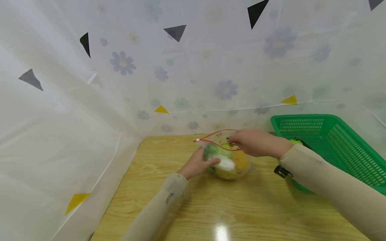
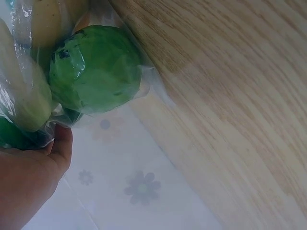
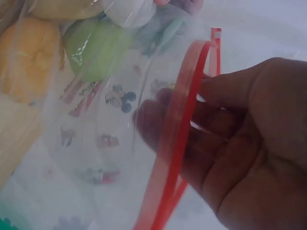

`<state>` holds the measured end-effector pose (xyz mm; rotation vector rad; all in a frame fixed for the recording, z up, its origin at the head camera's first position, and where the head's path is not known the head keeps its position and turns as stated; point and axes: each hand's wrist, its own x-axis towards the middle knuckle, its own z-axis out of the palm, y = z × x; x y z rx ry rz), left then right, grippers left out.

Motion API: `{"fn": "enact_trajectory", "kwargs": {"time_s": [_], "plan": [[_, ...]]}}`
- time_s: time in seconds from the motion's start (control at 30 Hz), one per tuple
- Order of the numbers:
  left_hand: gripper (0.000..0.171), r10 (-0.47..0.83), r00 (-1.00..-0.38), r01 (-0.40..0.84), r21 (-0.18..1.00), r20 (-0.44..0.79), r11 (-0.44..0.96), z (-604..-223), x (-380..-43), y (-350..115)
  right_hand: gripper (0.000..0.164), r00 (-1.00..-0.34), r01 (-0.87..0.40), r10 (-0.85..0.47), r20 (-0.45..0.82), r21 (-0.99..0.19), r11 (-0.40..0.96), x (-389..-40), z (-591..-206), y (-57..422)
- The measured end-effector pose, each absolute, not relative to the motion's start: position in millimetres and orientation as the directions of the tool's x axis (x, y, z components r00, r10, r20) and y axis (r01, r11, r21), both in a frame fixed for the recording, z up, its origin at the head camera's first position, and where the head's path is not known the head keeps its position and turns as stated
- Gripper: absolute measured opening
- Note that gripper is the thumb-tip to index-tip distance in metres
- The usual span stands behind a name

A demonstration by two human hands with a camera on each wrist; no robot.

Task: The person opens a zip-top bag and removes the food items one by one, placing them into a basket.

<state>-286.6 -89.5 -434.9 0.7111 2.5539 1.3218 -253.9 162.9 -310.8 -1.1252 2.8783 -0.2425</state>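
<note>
The left hand (image 1: 197, 164) pinched the produce-filled bag (image 1: 221, 137), seemingly steadying it, while the right hand (image 1: 256, 143), fingers loose, sat within its red-edged mouth (image 3: 181, 129).

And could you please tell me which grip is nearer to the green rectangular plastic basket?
Right. The right grip is at the red-edged mouth of the clear plastic bag, left of the green basket; the left grip holds the bag's left side, farther from the basket.

Your bag (image 3: 115, 139) was clear, glossy plastic, your tabletop (image 1: 229, 207) smooth, wood-grained and shiny; your sleeves (image 1: 319, 177) looked matt, your basket (image 1: 346, 147) perforated plastic, the wall sheet (image 1: 187, 67) creased, plastic-like.
</note>
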Motion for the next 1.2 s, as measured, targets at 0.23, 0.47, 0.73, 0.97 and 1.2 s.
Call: {"fn": "enact_trajectory", "kwargs": {"time_s": [0.23,0.47,0.73,0.97,1.2], "plan": [[0.075,0.492,-0.869,0.334,0.797,0.054,0.503,-434.1,-287.4,-90.5,0.024,-0.728,-0.616,-0.653,-0.208,-0.221,0.756,-281.4,-322.0,141.3],[0.059,0.501,-0.862,0.349,0.798,0.069,0.491,-432.4,-288.0,-87.7,0.035,-0.677,-0.435,-0.588,-0.443,-0.404,0.805,-290.0,-320.6,138.4],[0.056,0.493,-0.867,0.353,0.782,0.068,0.514,-433.6,-288.2,-87.3,0.036,-0.621,-0.376,-0.607,-0.496,-0.49,0.786,-292.6,-328.9,136.5],[0.058,0.489,-0.87,0.337,0.792,0.057,0.508,-433.5,-287.7,-87.3,0.042,-0.635,-0.271,-0.602,-0.484,-0.591,0.76,-291.0,-335.0,137.3],[0.066,0.475,-0.879,0.317,0.793,0.039,0.521,-432.7,-286.4,-87.7,0.042,-0.655,-0.252,-0.599,-0.461,-0.614,0.748,-294.0,-346.8,140.0]]}}
